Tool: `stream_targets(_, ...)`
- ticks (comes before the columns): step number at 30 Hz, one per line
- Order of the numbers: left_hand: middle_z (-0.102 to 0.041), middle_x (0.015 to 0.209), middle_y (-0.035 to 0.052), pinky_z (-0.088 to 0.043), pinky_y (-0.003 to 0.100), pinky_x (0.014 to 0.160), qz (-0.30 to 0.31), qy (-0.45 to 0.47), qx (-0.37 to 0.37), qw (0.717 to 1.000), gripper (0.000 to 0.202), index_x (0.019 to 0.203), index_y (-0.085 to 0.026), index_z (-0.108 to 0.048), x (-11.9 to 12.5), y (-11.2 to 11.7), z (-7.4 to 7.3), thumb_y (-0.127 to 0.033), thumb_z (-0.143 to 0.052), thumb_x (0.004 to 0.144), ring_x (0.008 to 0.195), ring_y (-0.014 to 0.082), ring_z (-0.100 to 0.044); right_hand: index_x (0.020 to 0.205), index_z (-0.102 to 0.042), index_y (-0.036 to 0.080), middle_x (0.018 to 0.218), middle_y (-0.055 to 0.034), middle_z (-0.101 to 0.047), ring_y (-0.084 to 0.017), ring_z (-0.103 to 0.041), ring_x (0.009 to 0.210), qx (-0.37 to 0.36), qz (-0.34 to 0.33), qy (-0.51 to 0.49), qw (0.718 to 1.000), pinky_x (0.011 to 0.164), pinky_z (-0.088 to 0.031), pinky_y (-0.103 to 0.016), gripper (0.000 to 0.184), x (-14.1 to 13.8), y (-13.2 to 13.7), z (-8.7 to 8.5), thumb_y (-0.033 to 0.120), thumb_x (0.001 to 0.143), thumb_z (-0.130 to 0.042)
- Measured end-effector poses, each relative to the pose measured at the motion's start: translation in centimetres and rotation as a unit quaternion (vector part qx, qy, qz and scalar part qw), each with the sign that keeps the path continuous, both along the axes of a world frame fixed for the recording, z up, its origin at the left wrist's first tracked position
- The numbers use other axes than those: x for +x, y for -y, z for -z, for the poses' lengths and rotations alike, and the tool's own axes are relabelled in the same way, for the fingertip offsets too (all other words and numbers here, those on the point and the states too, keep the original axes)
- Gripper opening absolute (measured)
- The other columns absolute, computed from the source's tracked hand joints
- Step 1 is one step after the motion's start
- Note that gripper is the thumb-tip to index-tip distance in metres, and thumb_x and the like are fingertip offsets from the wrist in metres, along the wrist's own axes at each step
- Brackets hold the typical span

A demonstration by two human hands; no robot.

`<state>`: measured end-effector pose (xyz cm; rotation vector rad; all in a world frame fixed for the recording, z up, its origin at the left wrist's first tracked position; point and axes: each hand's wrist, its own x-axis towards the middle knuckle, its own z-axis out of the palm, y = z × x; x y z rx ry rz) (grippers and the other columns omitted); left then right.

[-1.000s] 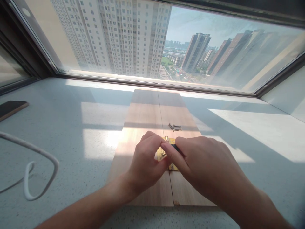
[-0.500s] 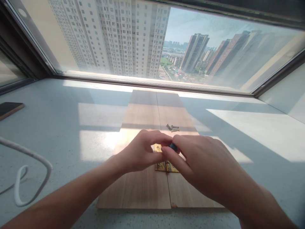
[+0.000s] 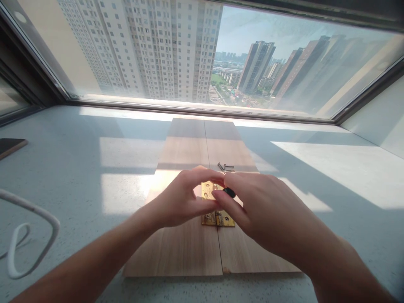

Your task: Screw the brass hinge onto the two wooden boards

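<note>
Over a brass hinge (image 3: 208,219), my right hand (image 3: 268,206) is closed round a black screwdriver handle (image 3: 229,192). Only the handle's rounded end shows; its tip is hidden. My left hand (image 3: 186,198) meets the right one at the fingertips, thumb and fingers curved into a pinch whose contents I cannot make out. The hinge lies flat across the seam between two pale wooden boards (image 3: 176,252), partly covered by my fingers. Several loose screws (image 3: 226,167) rest on the right board, just beyond my hands.
The boards lie on a white speckled sill (image 3: 120,151) below a large window (image 3: 176,54). A white cable (image 3: 38,210) loops at the left. Farther left, a dark flat object (image 3: 11,147) is cut off by the picture's edge.
The view has shifted slightly, moving everything a little left. More of the hinge shows between my hands. Both hands keep nearly the same pose, with the handle still in the right.
</note>
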<state>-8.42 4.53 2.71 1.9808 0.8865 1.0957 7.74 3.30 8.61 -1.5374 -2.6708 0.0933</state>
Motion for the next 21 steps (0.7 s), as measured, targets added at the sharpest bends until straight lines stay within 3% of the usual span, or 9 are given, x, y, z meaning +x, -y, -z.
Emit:
stream_targets(3, -0.070, 0.096, 0.0017, -0.047, 0.026, 0.078, 0.099, -0.016, -0.038, 0.994, 0.024, 0.102, -0.019, -0.067, -0.9, -0.5, -0.6, -0.007, -0.063, 0.081, 0.088, 0.0145, -0.062, 0.074, -0.058, 0.023, 0.069, 0.0008, -0.064, -0.018, -0.052, 0.061, -0.006, -0.026, -0.020, 0.999, 0.054, -0.024, -0.029, 0.022, 0.2, -0.2, -0.2, 0.029, 0.090, -0.045)
stream_targets(5, -0.070, 0.093, 0.0022, -0.047, 0.025, 0.074, 0.118, -0.012, -0.033, 0.992, 0.020, 0.100, -0.018, -0.068, -1.1, -0.6, -0.5, -0.009, -0.062, 0.084, 0.085, 0.0140, -0.063, 0.073, -0.058, 0.023, 0.066, 0.0010, -0.063, -0.017, -0.050, 0.058, 0.001, -0.009, -0.021, 1.000, 0.052, -0.024, -0.029, 0.025, 0.2, -0.3, -0.3, 0.036, 0.091, -0.046)
stream_targets(9, -0.070, 0.078, 0.0020, -0.045, 0.025, 0.066, 0.007, 0.004, -0.007, 1.000, 0.007, 0.085, -0.016, -0.070, -1.1, -0.2, 0.9, -0.020, -0.071, 0.079, 0.072, 0.0138, -0.061, 0.057, -0.050, 0.022, 0.050, 0.0007, -0.052, -0.015, -0.036, 0.046, 0.030, 0.048, -0.002, 0.998, 0.047, -0.018, -0.028, 0.050, -0.1, -0.1, -0.1, 0.059, 0.090, -0.040)
stream_targets(11, -0.067, 0.070, 0.0016, -0.043, 0.025, 0.061, -0.061, 0.011, -0.004, 0.998, 0.010, 0.076, -0.014, -0.067, -1.1, 0.1, 1.6, -0.021, -0.074, 0.075, 0.066, 0.0136, -0.058, 0.053, -0.048, 0.022, 0.047, 0.0009, -0.049, -0.014, -0.032, 0.044, 0.033, 0.041, -0.001, 0.999, 0.046, -0.016, -0.028, 0.054, -0.3, 0.0, 0.0, 0.060, 0.090, -0.039)
stream_targets(13, -0.064, 0.066, 0.0014, -0.041, 0.025, 0.058, -0.089, 0.013, 0.010, 0.996, 0.013, 0.071, -0.014, -0.064, -0.9, 0.5, 1.9, -0.020, -0.075, 0.072, 0.062, 0.0132, -0.056, 0.053, -0.048, 0.021, 0.047, 0.0012, -0.049, -0.014, -0.033, 0.044, 0.024, 0.031, -0.007, 0.999, 0.046, -0.015, -0.027, 0.054, -0.4, 0.2, 0.1, 0.061, 0.089, -0.040)
stream_targets(18, -0.059, 0.063, -0.0023, -0.038, 0.024, 0.059, -0.087, 0.000, 0.076, 0.993, 0.015, 0.068, -0.014, -0.061, 0.2, 1.1, 1.6, -0.009, -0.075, 0.067, 0.060, 0.0107, -0.050, 0.055, -0.054, 0.022, 0.050, 0.0003, -0.054, -0.014, -0.038, 0.047, 0.009, 0.048, 0.004, 0.999, 0.048, -0.016, -0.028, 0.051, -0.7, 0.2, 0.0, 0.060, 0.087, -0.042)
stream_targets(21, -0.066, 0.076, -0.0020, -0.043, 0.024, 0.069, -0.019, -0.003, 0.039, 0.999, 0.019, 0.082, -0.017, -0.066, 0.1, 0.9, 0.8, -0.006, -0.073, 0.069, 0.073, 0.0123, -0.055, 0.062, -0.059, 0.023, 0.058, 0.0011, -0.059, -0.014, -0.045, 0.053, -0.007, 0.032, 0.008, 0.999, 0.050, -0.018, -0.028, 0.038, -0.7, 0.1, 0.0, 0.044, 0.089, -0.043)
